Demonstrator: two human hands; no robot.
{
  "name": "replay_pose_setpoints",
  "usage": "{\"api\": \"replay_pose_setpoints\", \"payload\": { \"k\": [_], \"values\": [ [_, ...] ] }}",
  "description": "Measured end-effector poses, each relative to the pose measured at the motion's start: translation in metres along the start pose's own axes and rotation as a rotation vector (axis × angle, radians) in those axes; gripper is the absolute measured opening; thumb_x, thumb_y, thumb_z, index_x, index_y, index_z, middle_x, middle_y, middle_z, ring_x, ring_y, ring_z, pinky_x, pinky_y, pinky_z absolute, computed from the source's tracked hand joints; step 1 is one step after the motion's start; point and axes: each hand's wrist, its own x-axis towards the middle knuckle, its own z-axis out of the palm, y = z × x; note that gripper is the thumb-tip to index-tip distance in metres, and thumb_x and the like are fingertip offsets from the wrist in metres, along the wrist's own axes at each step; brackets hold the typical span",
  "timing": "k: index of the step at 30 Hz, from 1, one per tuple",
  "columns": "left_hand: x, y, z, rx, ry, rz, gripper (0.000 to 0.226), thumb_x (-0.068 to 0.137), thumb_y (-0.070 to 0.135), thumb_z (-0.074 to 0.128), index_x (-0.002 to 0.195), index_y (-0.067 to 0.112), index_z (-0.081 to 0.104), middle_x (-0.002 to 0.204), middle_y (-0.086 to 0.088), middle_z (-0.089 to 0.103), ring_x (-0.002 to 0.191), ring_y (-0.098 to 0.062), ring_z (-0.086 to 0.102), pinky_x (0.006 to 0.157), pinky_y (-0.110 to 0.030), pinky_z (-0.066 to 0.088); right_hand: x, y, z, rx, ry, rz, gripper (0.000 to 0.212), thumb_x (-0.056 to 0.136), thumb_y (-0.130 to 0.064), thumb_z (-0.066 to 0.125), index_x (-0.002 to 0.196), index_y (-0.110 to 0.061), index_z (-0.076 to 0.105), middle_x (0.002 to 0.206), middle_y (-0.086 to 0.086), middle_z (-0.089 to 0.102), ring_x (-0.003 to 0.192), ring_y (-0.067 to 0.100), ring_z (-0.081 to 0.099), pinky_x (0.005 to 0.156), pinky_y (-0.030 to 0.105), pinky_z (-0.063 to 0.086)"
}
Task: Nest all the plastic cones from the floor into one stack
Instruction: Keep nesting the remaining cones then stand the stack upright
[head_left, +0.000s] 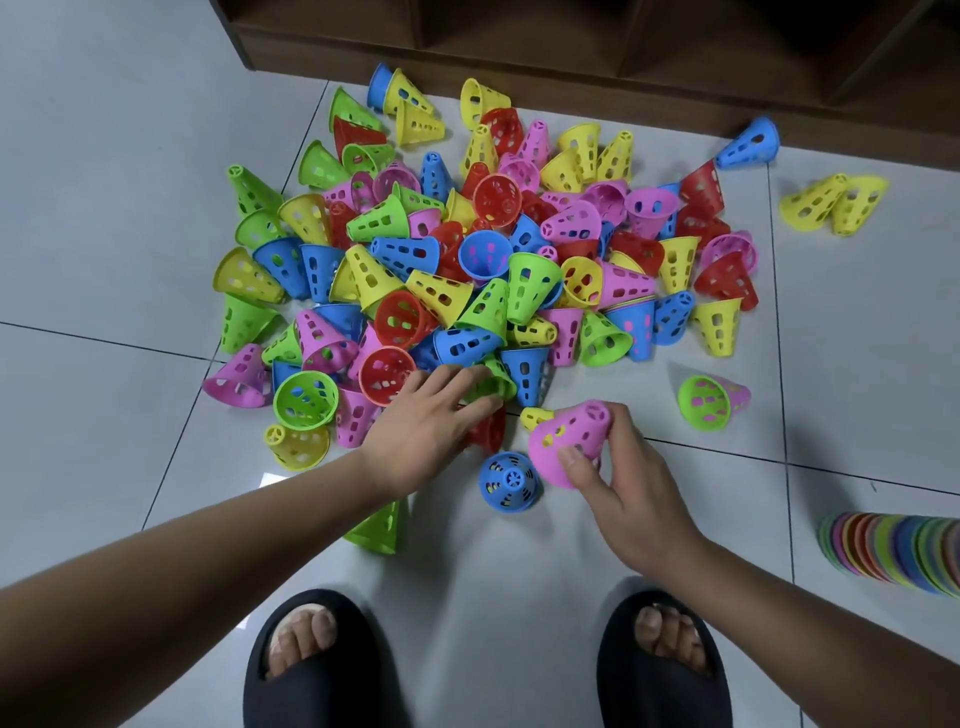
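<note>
My right hand (634, 499) grasps pink cone (569, 439); left hand (421, 421) fingers (452, 375) on green cone (493, 384), grip unclear. Stack (893, 551) begun; pile (467, 249) mostly remains.

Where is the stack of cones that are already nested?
Head view: the nested stack lies on its side on the floor at the far right edge, right of the right hand holding a pink cone.

Wore 2 black open-toed slides, a left slide (311, 696) and a right slide (670, 696), each with 1 broad, smooth, matte strap, possibly foam. Showed toes (298, 639) at the front openings. Went bare along both forearms (208, 540) down to left hand (421, 431) and right hand (631, 493).
</note>
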Motion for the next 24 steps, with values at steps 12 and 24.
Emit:
{"api": "replay_pose_setpoints", "payload": {
  "k": [12,24],
  "values": [
    [-0.004,0.000,-0.005,-0.125,0.052,0.126,0.074,0.084,0.031,0.079,0.150,0.013,0.051,0.172,-0.007,0.036,0.160,-0.027,0.031,0.115,-0.046,0.037,-0.011,0.035,0.026,-0.392,-0.247,-0.152,0.050,0.102,-0.058,0.060,0.142,-0.028,0.052,0.142,-0.014,0.055,0.131,0.008,0.050,0.107,0.023,0.041],
    [-0.039,0.026,-0.038,-0.624,0.126,-0.191,0.072,0.092,0.042,0.080,0.154,0.032,0.043,0.135,0.009,0.058,0.108,-0.013,0.064,0.082,-0.033,0.060,-0.008,0.041,0.008,-0.484,-0.062,-0.305,0.040,0.103,-0.047,0.062,0.134,-0.020,0.066,0.141,-0.002,0.057,0.131,0.021,0.053,0.108,0.040,0.044]
  ]
}}
